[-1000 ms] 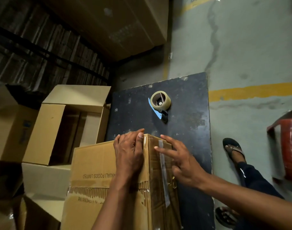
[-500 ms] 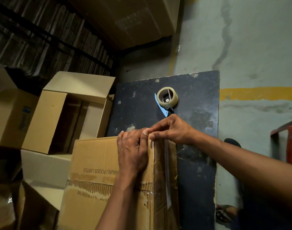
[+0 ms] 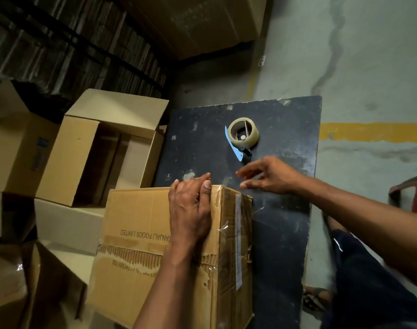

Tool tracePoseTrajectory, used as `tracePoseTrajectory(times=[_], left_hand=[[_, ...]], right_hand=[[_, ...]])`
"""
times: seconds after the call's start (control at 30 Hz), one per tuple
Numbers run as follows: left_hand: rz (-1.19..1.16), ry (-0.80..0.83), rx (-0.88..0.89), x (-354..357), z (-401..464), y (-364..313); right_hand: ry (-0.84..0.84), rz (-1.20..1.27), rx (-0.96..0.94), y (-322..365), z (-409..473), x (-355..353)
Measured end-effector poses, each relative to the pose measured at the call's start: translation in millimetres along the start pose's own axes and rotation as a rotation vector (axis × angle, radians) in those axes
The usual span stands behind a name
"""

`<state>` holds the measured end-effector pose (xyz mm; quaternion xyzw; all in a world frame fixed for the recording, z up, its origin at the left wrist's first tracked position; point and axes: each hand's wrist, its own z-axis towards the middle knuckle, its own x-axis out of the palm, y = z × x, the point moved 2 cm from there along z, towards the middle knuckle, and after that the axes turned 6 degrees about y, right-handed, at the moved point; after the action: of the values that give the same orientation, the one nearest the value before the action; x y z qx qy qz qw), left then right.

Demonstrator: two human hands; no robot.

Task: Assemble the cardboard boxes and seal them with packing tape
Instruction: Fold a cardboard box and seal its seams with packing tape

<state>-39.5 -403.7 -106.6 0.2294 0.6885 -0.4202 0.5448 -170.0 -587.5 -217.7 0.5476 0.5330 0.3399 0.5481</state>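
Tape already runs clear and wrinkled over the far corner of the box (image 3: pixel 169 236) that stands on the bench (image 3: pixel 281 224), so I judge this one partly sealed. My left hand (image 3: pixel 191 207) lies flat on its top edge, fingers straight, pressing the tape down. My right hand (image 3: pixel 271 175) hovers apart from the box with loose spread fingers, holding nothing, near the dispenser (image 3: pixel 242 138) lying on the bench. An open box (image 3: pixel 103 148) at left looks untaped; I reckon more strips and more boxes remain
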Motion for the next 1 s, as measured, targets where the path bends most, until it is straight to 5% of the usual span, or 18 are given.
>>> tracePoseTrajectory(times=[0.1, 0.23, 0.43, 0.5, 0.63, 1.0], left_hand=[[-0.027, -0.004, -0.009, 0.5, -1.2, 1.0], [-0.002, -0.025, -0.025, -0.4, -1.1, 2.6], [0.108, -0.145, -0.049, -9.9, -32.9, -7.0], [0.045, -0.152, -0.056, -15.7, -54.3, -2.8], [-0.037, -0.209, -0.064, -25.0, -111.1, 9.7], [-0.055, -0.329, -0.161, -11.9, -245.2, 39.4]], right_hand=[[-0.04, 0.091, -0.217, 35.4, -3.0, 10.9], [-0.026, -0.116, -0.344, 42.6, 6.3, 39.2], [0.091, -0.571, -0.196, -0.5, -3.1, 19.6], [0.013, -0.604, -0.201, 3.2, -14.8, 14.7], [-0.188, -0.544, -0.565, 62.9, -21.1, 26.8], [-0.014, -0.813, -0.701, 64.0, -4.7, 42.9]])
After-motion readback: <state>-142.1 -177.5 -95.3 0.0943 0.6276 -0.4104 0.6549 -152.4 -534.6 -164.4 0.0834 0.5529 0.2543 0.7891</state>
